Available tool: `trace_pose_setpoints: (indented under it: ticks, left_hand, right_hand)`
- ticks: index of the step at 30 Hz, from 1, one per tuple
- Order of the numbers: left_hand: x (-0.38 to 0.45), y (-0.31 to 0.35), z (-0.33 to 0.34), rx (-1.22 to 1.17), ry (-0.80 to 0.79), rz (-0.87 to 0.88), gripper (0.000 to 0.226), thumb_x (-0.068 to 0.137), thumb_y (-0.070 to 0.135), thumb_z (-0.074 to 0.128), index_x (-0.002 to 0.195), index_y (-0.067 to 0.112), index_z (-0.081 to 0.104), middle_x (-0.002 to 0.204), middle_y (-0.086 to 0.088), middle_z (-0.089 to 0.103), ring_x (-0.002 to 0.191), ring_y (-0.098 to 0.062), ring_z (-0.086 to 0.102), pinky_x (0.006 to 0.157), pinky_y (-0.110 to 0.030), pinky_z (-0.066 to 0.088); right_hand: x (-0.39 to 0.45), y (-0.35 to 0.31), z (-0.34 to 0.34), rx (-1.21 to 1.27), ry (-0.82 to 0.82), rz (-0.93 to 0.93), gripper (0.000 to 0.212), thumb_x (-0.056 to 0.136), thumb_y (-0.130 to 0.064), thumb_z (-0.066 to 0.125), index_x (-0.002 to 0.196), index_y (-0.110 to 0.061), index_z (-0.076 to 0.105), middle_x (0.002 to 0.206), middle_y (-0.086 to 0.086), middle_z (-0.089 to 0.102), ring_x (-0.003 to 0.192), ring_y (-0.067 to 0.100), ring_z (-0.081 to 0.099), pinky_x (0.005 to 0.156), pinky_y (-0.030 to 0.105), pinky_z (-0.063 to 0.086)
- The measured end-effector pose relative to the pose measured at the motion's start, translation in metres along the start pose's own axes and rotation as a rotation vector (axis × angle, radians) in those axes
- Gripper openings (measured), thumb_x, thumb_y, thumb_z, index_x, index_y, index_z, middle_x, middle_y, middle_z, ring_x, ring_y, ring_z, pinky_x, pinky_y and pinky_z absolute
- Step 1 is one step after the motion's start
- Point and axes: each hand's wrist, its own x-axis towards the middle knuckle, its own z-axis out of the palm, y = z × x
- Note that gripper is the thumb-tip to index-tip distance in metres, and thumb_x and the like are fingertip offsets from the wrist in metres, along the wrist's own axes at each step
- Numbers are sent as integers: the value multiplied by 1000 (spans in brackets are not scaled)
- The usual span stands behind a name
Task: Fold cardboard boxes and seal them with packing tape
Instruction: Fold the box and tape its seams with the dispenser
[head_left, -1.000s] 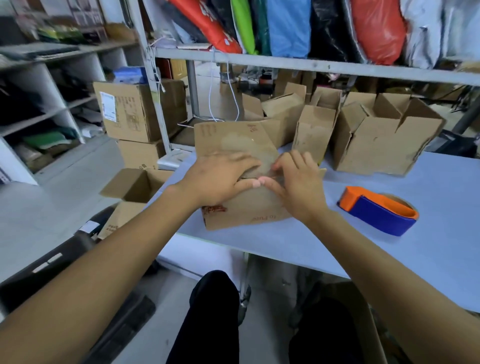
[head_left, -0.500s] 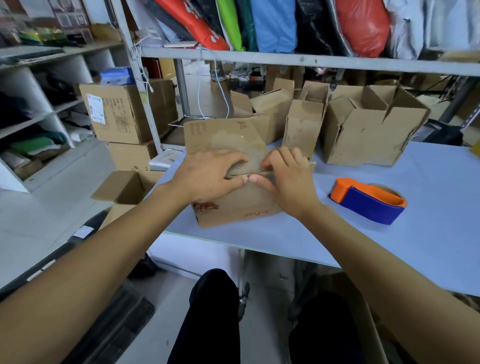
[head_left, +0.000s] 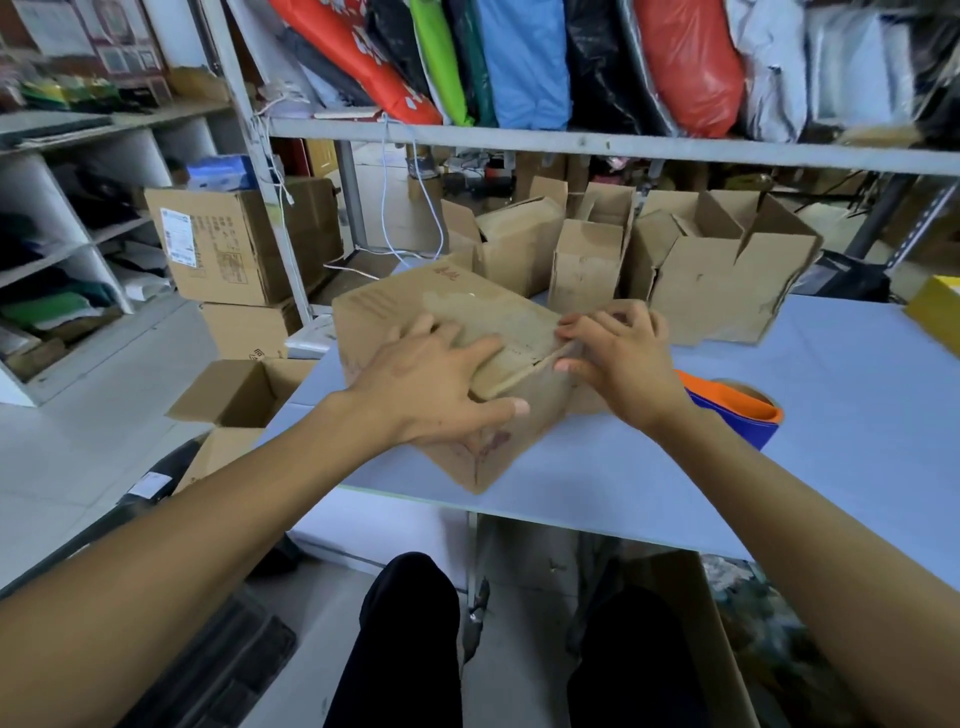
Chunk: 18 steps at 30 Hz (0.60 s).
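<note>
Matt, scuffed brown cardboard box (head_left: 467, 332), smooth matt pale-blue counter (head_left: 831, 415), glossy orange and blue plastic tape dispenser (head_left: 737, 410), shiny plastic bags (head_left: 685, 62)

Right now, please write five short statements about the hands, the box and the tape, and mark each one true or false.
1. Both hands are on the cardboard box at the table edge. True.
2. The left hand lies with spread fingers on the folded top flap. True.
3. The right hand holds the tape dispenser. False: the dispenser lies on the table, to the right of that hand, which is at the box's right flap.
4. The open boxes at the back of the table are closed with tape. False: their flaps stand open.
5. The table top is light blue. True.
</note>
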Motion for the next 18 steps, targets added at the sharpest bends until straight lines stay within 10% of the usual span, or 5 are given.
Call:
trace_pose_setpoints:
  ticks: [6, 12, 18]
  left_hand:
    - [3, 35, 2, 5, 34, 188, 92, 69, 88, 11, 151, 49, 21, 143, -3, 39, 132, -24, 29, 102, -40, 34]
    - [18, 71, 7, 103, 154, 220, 80, 77, 87, 12, 145, 51, 31, 121, -4, 42, 114, -27, 37, 91, -41, 34]
    - [57, 87, -23, -227, -72, 221, 53, 91, 72, 23, 128, 51, 53, 114, 1, 43, 109, -19, 46, 91, -39, 44]
  right_hand:
    - [-12, 51, -30, 47, -138, 96, 57, 83, -73, 40, 122, -39, 65, 142, -9, 51, 130, 34, 36, 102, 54, 34]
    - [-46, 83, -51, -87, -178, 464, 47, 93, -41, 63, 133, -18, 56, 133, 10, 51, 122, 33, 44, 97, 46, 42]
    - [-76, 104, -60, -28, -549, 668, 44, 102, -35, 46, 145, -23, 42, 131, 15, 57, 116, 35, 52, 87, 39, 44]
